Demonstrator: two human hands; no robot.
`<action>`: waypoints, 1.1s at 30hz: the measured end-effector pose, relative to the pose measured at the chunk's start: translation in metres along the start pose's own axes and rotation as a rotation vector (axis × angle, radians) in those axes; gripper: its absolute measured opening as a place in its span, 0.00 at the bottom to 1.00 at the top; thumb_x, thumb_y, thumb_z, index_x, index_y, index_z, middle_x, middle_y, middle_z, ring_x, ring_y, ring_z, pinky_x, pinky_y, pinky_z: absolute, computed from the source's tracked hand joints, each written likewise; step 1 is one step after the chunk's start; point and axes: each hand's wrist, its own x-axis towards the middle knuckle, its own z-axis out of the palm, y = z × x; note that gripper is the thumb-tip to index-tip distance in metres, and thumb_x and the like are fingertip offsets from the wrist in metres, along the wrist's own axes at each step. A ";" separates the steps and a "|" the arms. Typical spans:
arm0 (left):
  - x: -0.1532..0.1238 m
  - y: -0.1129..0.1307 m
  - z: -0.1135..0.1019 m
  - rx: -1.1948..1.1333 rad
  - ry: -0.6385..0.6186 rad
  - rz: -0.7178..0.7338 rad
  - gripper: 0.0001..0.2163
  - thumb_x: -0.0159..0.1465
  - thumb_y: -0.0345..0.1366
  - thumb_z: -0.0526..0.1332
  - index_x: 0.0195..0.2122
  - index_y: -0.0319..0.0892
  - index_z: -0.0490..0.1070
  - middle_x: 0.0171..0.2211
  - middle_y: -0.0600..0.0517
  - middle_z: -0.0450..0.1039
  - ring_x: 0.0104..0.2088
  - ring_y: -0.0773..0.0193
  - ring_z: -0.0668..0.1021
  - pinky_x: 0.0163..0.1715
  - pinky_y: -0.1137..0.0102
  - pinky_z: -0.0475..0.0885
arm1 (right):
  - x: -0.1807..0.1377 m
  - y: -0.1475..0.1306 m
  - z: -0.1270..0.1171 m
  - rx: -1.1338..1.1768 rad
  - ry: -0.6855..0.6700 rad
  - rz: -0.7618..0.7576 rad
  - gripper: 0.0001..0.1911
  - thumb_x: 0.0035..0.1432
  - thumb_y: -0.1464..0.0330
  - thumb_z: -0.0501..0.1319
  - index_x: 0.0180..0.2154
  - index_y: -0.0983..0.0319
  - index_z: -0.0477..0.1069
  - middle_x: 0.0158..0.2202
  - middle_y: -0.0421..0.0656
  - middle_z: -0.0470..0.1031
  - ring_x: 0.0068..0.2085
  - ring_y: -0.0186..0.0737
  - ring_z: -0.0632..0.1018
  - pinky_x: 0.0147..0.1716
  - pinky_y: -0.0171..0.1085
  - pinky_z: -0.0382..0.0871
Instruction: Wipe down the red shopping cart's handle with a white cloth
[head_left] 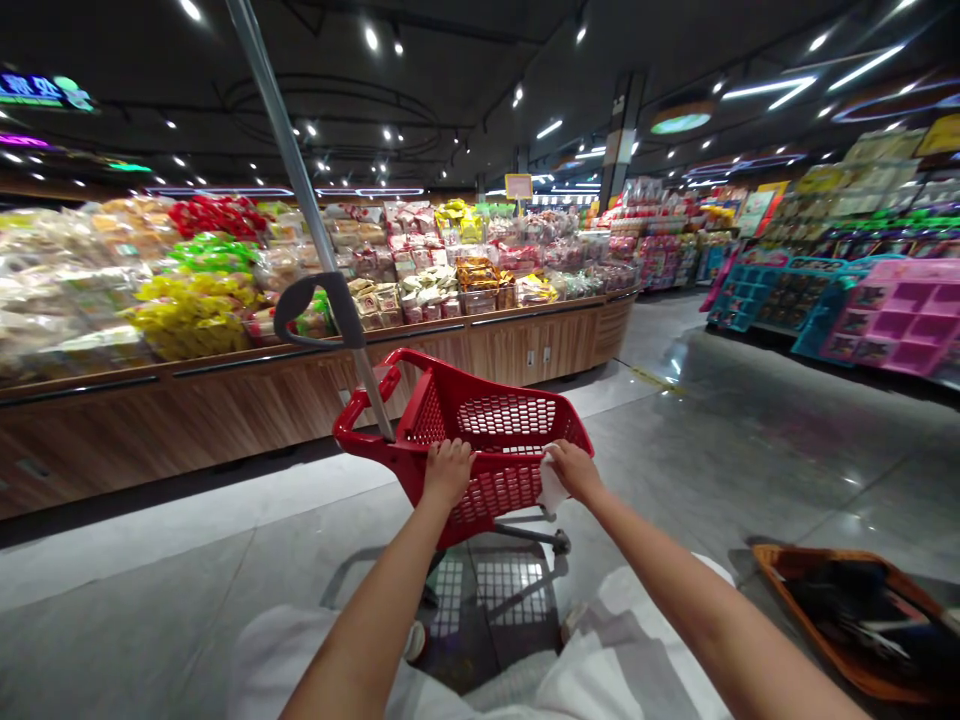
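Note:
A small red plastic shopping cart (517, 415) with a perforated basket stands in front of me. My left hand (448, 472) is closed over the basket's near rim, fingers curled over the edge. Farther right on the same rim, my right hand (573, 470) is closed on a white cloth (553, 488), perhaps a wipe, that hangs down the basket's outer side. A metal pole (281, 120) rises from the cart's handle end. Partway up it sits a grey loop handle (319, 310), which neither hand touches. I see nothing inside the visible part of the basket.
Packaged snacks (202, 290) are heaped on a long wood-panelled display counter (480, 355) behind the cart. An orange basket (825, 640) with dark items sits on the floor at lower right. Pink and blue display racks (892, 320) stand at the right, across the grey floor (697, 450).

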 end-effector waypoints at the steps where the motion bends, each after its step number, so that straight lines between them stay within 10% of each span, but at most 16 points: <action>1: 0.003 0.000 0.001 -0.003 0.001 -0.015 0.14 0.68 0.38 0.46 0.39 0.42 0.70 0.41 0.44 0.72 0.44 0.53 0.70 0.50 0.56 0.56 | 0.003 -0.008 0.001 0.013 0.015 -0.008 0.12 0.62 0.70 0.54 0.47 0.61 0.69 0.48 0.48 0.71 0.46 0.42 0.71 0.44 0.36 0.62; 9: 0.015 -0.022 0.003 -0.006 -0.013 -0.043 0.14 0.67 0.40 0.48 0.40 0.42 0.71 0.43 0.42 0.73 0.46 0.51 0.71 0.53 0.54 0.54 | 0.043 -0.097 0.007 0.117 0.007 -0.166 0.16 0.64 0.69 0.52 0.53 0.59 0.66 0.49 0.48 0.70 0.46 0.42 0.71 0.45 0.38 0.63; 18: 0.027 -0.057 -0.004 0.089 -0.106 -0.068 0.17 0.67 0.38 0.46 0.47 0.40 0.72 0.52 0.40 0.70 0.56 0.50 0.68 0.60 0.49 0.46 | -0.004 -0.005 0.008 0.090 -0.009 -0.079 0.13 0.61 0.73 0.55 0.48 0.61 0.68 0.47 0.47 0.71 0.46 0.40 0.72 0.45 0.36 0.64; 28: 0.021 0.046 0.043 -0.192 -0.123 -0.041 0.22 0.69 0.41 0.42 0.58 0.42 0.64 0.61 0.45 0.62 0.64 0.53 0.57 0.62 0.52 0.49 | 0.011 -0.081 0.026 0.191 0.026 -0.139 0.20 0.62 0.76 0.50 0.55 0.63 0.64 0.50 0.50 0.71 0.48 0.42 0.72 0.48 0.38 0.66; 33: 0.005 0.030 0.041 -0.259 -0.122 0.041 0.19 0.69 0.44 0.45 0.45 0.42 0.73 0.50 0.47 0.73 0.60 0.54 0.63 0.62 0.53 0.49 | 0.005 -0.054 0.025 0.297 -0.021 -0.516 0.23 0.60 0.71 0.56 0.58 0.61 0.62 0.55 0.49 0.69 0.52 0.42 0.71 0.52 0.40 0.65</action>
